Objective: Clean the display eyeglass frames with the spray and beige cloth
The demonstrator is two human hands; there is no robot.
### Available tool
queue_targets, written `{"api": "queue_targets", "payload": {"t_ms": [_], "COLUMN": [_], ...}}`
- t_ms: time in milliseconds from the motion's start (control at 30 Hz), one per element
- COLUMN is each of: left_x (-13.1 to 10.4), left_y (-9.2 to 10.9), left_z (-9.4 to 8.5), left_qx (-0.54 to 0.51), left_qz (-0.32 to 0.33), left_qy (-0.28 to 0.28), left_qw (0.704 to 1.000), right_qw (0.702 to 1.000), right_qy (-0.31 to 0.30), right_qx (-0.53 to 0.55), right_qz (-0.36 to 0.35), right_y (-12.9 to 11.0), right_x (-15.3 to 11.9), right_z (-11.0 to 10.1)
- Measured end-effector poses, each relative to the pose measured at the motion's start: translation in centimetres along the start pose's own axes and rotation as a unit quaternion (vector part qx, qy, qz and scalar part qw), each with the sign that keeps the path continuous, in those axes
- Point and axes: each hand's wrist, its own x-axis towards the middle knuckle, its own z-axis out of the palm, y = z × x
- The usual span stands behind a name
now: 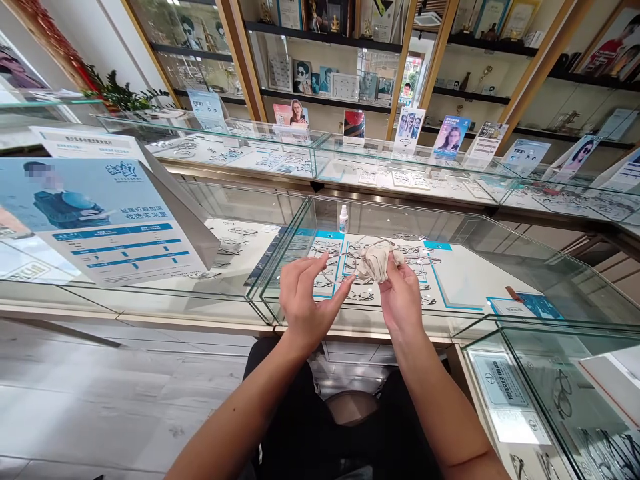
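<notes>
Dark trousers (285, 413) are seen below the forearms. The left hand (305, 300) is held over the counter, its thumb and forefinger parted and a thin-rimmed pair of eyeglasses (340, 267) spanned between them; whether the rim is pressed by both tips cannot be told. By the right hand (403, 300), a bunched beige cloth (376, 261) is clamped between thumb and fingers, against the far side of the eyeglasses. The frame is apparently reached from both sides so that it can be steadied, and the cloth gathered so that bare fingertips are kept off the lens.

Beneath, spectacle frames (360, 295) are laid out in a glass display case (450, 227), presumably to be viewed from above. Beyond the hands, a small white bottle (343, 219) is stood upright. Farther off, promotional cards (451, 137) are propped along another glass counter (315, 157), before wall shelves (325, 38).
</notes>
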Motion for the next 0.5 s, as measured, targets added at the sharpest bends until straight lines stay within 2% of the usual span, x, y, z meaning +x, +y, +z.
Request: {"api": "queue_targets", "payload": {"t_ms": [167, 300, 400, 500], "left_x": [-0.3, 0.4, 1.6, 3.3], "left_y": [-1.0, -2.8, -3.9, -4.3], "left_z": [0.1, -0.7, -1.9, -3.4], "left_qx": [0.010, 0.005, -0.012, -0.013], "left_qz": [-0.030, -0.096, -0.134, -0.139], "left_qy": [-0.013, -0.004, 0.004, 0.019], "left_qw": [0.999, 0.995, 0.991, 0.990], "right_qw": [0.999, 0.999, 0.995, 0.978], "right_qy": [0.031, 0.043, 0.038, -0.009], "right_qx": [0.000, -0.026, -0.080, -0.189], "right_qz": [0.022, -0.015, -0.055, -0.093], "right_y": [0.3, 0.6, 1.5, 3.4], "right_x": [-0.2, 0.4, 2.2, 5.1], "right_z": [-0.2, -1.3, -2.4, -3.1]}}
